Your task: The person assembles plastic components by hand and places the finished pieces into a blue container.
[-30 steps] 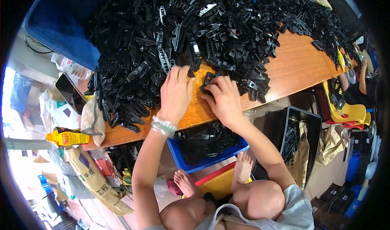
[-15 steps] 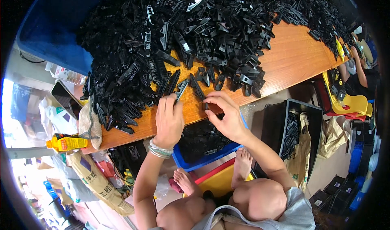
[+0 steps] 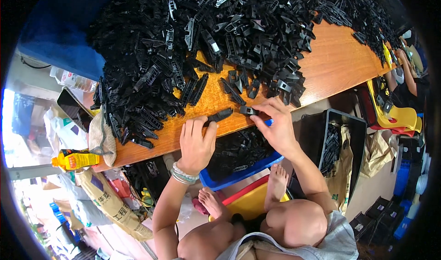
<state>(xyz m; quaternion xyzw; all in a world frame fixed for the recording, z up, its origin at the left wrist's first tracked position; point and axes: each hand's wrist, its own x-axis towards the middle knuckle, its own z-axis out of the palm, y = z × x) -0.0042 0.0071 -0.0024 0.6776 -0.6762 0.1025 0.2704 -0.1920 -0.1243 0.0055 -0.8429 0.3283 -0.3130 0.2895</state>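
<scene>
Near the table's front edge, my left hand [image 3: 196, 140] is closed on a long black plastic part [image 3: 220, 116] that points to the right. My right hand [image 3: 277, 124] pinches a shorter black plastic part [image 3: 247, 110] between thumb and fingers. The two parts face each other end to end with a small gap. Just beyond them, a few loose black pieces [image 3: 232, 91] lie on the orange wooden table [image 3: 335, 67]. A large heap of black plastic parts [image 3: 151, 67] covers the table behind.
Below the table edge stands a blue bin [image 3: 220, 184] with black parts inside. At right is a black crate [image 3: 363, 136] holding parts and brown paper. A yellow bottle [image 3: 76, 161] and a phone-like dark slab [image 3: 73, 108] are at left. Another person's arm [image 3: 406, 72] shows far right.
The long part in my left hand has turned from pointing away to pointing right. My right hand has left one long piece on the table and now holds a shorter part, slightly farther right.
</scene>
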